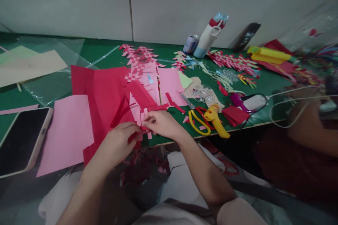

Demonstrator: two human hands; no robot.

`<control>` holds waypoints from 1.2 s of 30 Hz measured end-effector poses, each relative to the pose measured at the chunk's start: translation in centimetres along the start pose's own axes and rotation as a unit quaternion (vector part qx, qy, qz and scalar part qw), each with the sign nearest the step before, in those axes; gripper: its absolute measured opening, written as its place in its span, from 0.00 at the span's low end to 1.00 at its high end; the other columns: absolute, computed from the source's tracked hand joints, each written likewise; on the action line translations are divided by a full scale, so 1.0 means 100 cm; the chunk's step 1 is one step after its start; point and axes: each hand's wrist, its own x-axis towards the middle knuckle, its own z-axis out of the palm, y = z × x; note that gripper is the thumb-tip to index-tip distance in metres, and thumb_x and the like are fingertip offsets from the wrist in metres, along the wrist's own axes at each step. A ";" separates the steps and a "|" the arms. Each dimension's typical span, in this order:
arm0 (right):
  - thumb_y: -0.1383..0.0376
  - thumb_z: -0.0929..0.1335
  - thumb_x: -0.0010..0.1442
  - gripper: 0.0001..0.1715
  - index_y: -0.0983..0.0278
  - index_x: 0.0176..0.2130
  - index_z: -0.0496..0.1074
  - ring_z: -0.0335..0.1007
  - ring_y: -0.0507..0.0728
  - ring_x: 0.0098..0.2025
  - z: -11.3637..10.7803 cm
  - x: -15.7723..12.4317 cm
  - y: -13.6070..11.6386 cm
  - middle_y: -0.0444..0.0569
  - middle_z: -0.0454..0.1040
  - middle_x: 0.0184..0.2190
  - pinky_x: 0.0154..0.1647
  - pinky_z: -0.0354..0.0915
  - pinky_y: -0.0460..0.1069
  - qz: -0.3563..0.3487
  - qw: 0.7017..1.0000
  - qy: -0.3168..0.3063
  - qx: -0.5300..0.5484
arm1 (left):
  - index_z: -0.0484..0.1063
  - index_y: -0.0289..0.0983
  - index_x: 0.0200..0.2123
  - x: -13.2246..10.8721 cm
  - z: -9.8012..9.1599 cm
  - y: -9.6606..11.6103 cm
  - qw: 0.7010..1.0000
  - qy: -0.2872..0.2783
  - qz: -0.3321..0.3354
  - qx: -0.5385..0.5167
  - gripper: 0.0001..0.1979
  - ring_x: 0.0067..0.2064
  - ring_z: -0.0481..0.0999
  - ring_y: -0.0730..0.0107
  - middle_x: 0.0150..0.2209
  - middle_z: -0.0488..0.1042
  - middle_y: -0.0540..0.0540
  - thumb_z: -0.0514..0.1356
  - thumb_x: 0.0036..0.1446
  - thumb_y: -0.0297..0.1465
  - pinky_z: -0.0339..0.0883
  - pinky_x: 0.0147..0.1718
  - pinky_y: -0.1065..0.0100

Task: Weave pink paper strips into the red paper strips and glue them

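Observation:
Near the table's front edge, my two hands meet over a small piece of crossed pink paper strips (142, 115) and red ones. My left hand (121, 140) is closed, its fingertips at the left edge of the strips. From the other side, my right hand (160, 122) pinches the strips between thumb and fingers. Parts of the strips are hidden under the fingers. Beneath and behind them lie red paper sheets (105, 88) and a folded red strip (141, 94). Close to my right hand are scissors (198, 123) with yellow handles and a yellow glue gun (218, 123).
A phone (22, 140) and a pink sheet (67, 130) lie on the left. Woven paper pieces (139, 58) lie behind. A can (190, 44) and a bottle (208, 37) stand by the wall. Another person's arm (306, 123) is at the right. Paper scraps (148, 165) lie below the table.

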 end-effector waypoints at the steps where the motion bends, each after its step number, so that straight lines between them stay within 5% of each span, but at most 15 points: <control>1: 0.63 0.65 0.60 0.08 0.65 0.33 0.71 0.68 0.47 0.20 -0.001 -0.001 0.002 0.42 0.74 0.23 0.28 0.61 0.43 -0.004 1.000 0.004 0.011 | 0.74 0.41 0.34 0.000 0.000 0.000 1.000 -0.001 0.001 0.006 0.11 0.42 0.76 0.65 0.42 0.77 0.46 0.53 0.55 0.25 0.71 0.36 0.68; 8: 0.55 0.59 0.66 0.19 0.66 0.41 0.69 0.70 0.46 0.20 -0.007 0.000 0.010 0.49 0.74 0.36 0.15 0.59 0.40 0.028 0.981 -0.009 0.192 | 0.76 0.41 0.38 0.001 0.004 0.001 0.998 0.003 0.021 0.052 0.11 0.39 0.75 0.64 0.40 0.76 0.45 0.53 0.60 0.32 0.70 0.35 0.66; 17: 0.49 0.56 0.66 0.27 0.67 0.47 0.67 0.74 0.51 0.31 -0.008 -0.003 0.005 0.52 0.77 0.32 0.26 0.65 0.42 -0.033 0.959 0.012 0.282 | 0.77 0.40 0.45 0.002 0.010 0.000 0.994 0.022 0.008 0.109 0.15 0.41 0.77 0.61 0.43 0.77 0.42 0.52 0.61 0.35 0.71 0.36 0.64; 21: 0.50 0.62 0.63 0.21 0.63 0.44 0.68 0.72 0.50 0.29 -0.020 -0.012 0.006 0.46 0.76 0.29 0.31 0.64 0.45 -0.029 0.984 0.085 0.152 | 0.76 0.40 0.45 0.002 0.010 0.000 0.991 0.034 -0.002 0.126 0.16 0.40 0.77 0.62 0.43 0.77 0.42 0.51 0.61 0.34 0.71 0.35 0.65; 24: 0.58 0.72 0.54 0.11 0.64 0.31 0.71 0.69 0.51 0.31 -0.030 -0.020 0.012 0.44 0.75 0.28 0.34 0.61 0.46 -0.050 0.996 0.064 -0.036 | 0.76 0.39 0.45 0.002 0.010 0.000 0.992 0.029 -0.006 0.119 0.15 0.41 0.77 0.62 0.42 0.78 0.43 0.52 0.61 0.33 0.71 0.35 0.66; 27: 0.62 0.76 0.47 0.12 0.63 0.31 0.73 0.68 0.54 0.38 -0.034 -0.025 0.021 0.44 0.75 0.32 0.37 0.58 0.47 -0.072 0.983 0.043 -0.165 | 0.75 0.39 0.44 0.002 0.009 0.000 0.993 0.025 -0.011 0.112 0.14 0.43 0.76 0.62 0.43 0.78 0.43 0.52 0.60 0.32 0.71 0.36 0.66; 36: 0.67 0.71 0.55 0.03 0.63 0.33 0.77 0.67 0.54 0.37 -0.038 -0.027 0.023 0.46 0.75 0.32 0.37 0.57 0.47 -0.103 0.968 0.035 -0.225 | 0.75 0.41 0.43 0.003 0.009 0.003 0.994 0.022 -0.025 0.108 0.14 0.42 0.76 0.63 0.43 0.78 0.46 0.53 0.61 0.37 0.69 0.35 0.67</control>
